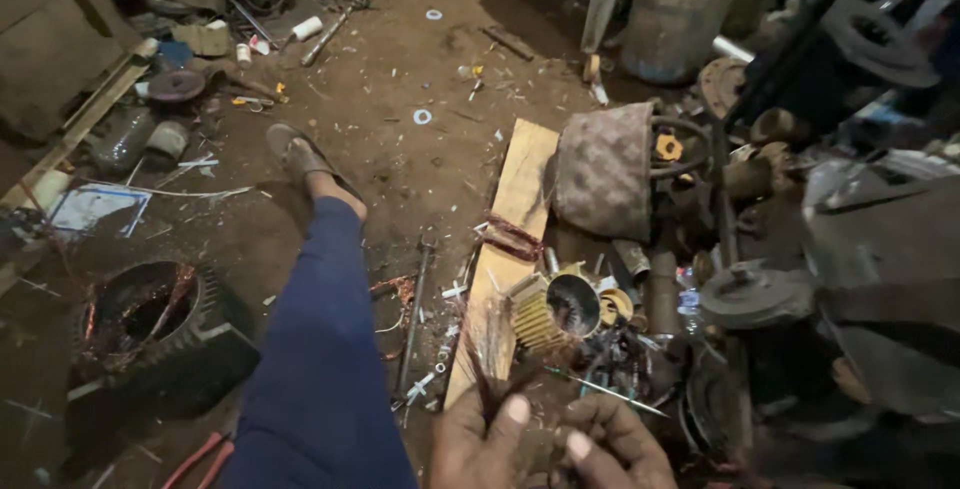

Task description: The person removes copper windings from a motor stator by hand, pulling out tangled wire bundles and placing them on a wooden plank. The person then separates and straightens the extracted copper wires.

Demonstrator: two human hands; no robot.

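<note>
Head cam looks down at a dirt workshop floor. Both hands sit at the bottom edge. The left hand (480, 444) has thumb and fingers pinched together on a bundle of copper wire strands (490, 349). The strands are thin, reddish-brown, a bit blurred, fanning upward from the grip and lying over the lower end of a pale wooden plank (505, 239). The right hand (610, 444) is just beside the left, fingers curled in, thumb nail up; whether it grips anything, can't tell (partly cut off by the frame edge).

On the plank higher up lies a small coil of red-brown wire (515, 239). Just right of the plank sits a yellowish finned motor part (555, 309) w/ a dark round opening, touching the clutter around it. A thin metal rod (610, 389) lies near the right hand.

The person's leg in blue trousers (320, 349) stretches up the middle, foot in a sandal (300, 154). Left of it: a black ribbed motor housing (160, 334), copper windings showing inside. Red plier handles (195, 459) poke in at bottom left.

Packaging and labels: a flat white sheet w/ blue edging (95, 209) at far left on the floor, a small white cylinder (305, 27) up top left, two white rings (422, 116) on bare dirt. A big grey drum (690, 9) stands top right, beside a rusty scrap pile.
</note>
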